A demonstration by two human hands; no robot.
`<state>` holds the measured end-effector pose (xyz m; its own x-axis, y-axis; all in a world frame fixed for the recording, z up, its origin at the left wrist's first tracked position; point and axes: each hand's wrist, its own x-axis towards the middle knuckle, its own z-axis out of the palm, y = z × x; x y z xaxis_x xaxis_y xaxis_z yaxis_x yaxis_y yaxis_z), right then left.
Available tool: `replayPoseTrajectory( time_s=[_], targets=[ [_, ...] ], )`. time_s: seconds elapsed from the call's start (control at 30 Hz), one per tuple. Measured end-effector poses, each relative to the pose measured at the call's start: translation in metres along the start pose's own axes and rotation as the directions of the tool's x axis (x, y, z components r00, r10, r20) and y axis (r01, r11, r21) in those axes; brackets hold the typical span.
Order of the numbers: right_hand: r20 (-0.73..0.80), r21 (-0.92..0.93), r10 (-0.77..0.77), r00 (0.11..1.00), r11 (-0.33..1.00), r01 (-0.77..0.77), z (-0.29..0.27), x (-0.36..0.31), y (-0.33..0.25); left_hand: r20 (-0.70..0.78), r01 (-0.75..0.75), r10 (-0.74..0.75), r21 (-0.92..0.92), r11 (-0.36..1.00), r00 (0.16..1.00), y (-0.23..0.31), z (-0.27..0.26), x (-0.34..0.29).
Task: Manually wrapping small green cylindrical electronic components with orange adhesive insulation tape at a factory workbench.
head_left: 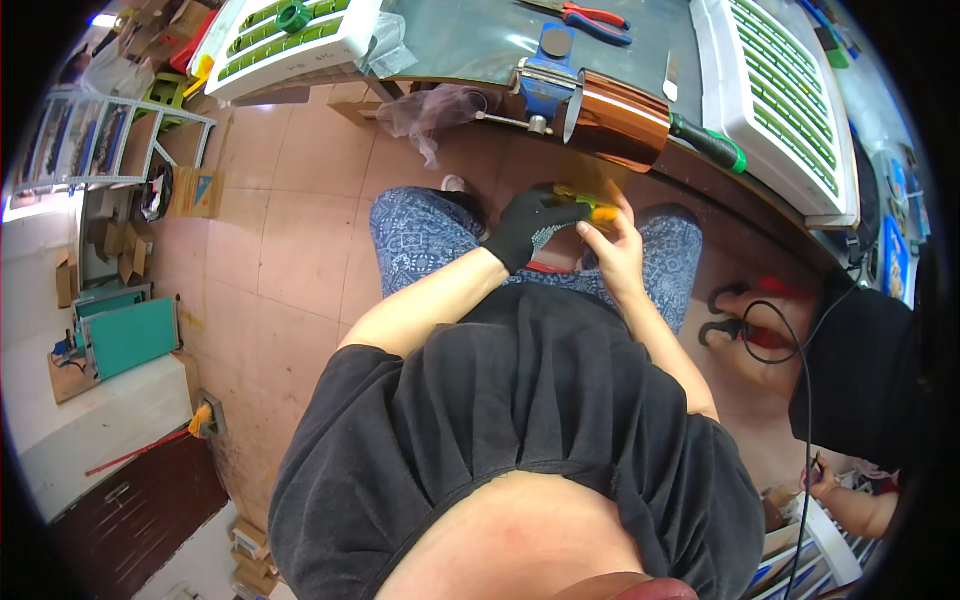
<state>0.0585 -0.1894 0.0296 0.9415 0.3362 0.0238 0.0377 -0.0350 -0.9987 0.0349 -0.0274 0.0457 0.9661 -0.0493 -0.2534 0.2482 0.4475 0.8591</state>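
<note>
Packages and signs. Flattened brown cardboard boxes (pixel 118 250) are stacked at the left edge of the frame, beside a teal flat panel (pixel 130 335) on a pale surface. A small square box with a blue and orange triangular mark (pixel 203 192) is seen upright on the tiled floor at upper left. More cardboard cartons (pixel 160 22) are piled in the top left corner.

Item in hand. A small yellow piece (pixel 598 211), partly wrapped in translucent amber film, is held just above centre of the frame, over the lap. It is pinched from the left by the left hand (pixel 530 226), which is clad in a black knitted glove with a dotted palm, fingers closed on the piece. The bare right hand (pixel 613 252) is closed on the same piece from below and to the right, thumb and forefinger meeting on it. The two hands are touching across the piece.

Materials nearby. A large roll of glossy amber tape (pixel 620 122) is mounted directly above the hands, at the edge of the workbench (pixel 470 45), next to a blue metal vise (pixel 548 82). A green-handled tool (pixel 712 143) projects from the right side of the roll. Red-handled pliers (pixel 592 19) lie on the bench top. White plastic slatted grilles are placed at upper left (pixel 290 40) and upper right (pixel 780 100). Blue patterned trousers (pixel 425 235) and a black shirt (pixel 520 420) fill the centre and lower frame.
</note>
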Motion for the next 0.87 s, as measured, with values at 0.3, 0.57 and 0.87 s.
replayPoseTrajectory(
  time_s=[0.3,0.57,0.87],
  targets=[
    [0.013,-0.286,-0.237,0.972,0.93,0.23,-0.011,0.008,0.0,0.138,0.015,-0.001,-0.094,0.995,0.99,0.004,-0.007,0.016],
    [0.014,-0.633,-0.495,0.869,0.669,0.391,-0.06,0.036,-0.03,0.076,-0.005,0.01,-0.064,0.998,0.997,0.015,-0.011,0.008],
    [0.088,-0.995,-0.347,0.934,0.013,0.099,-0.05,0.121,-0.072,0.118,0.128,-0.135,0.065,0.99,0.984,0.015,-0.017,-0.011]
  ],
)
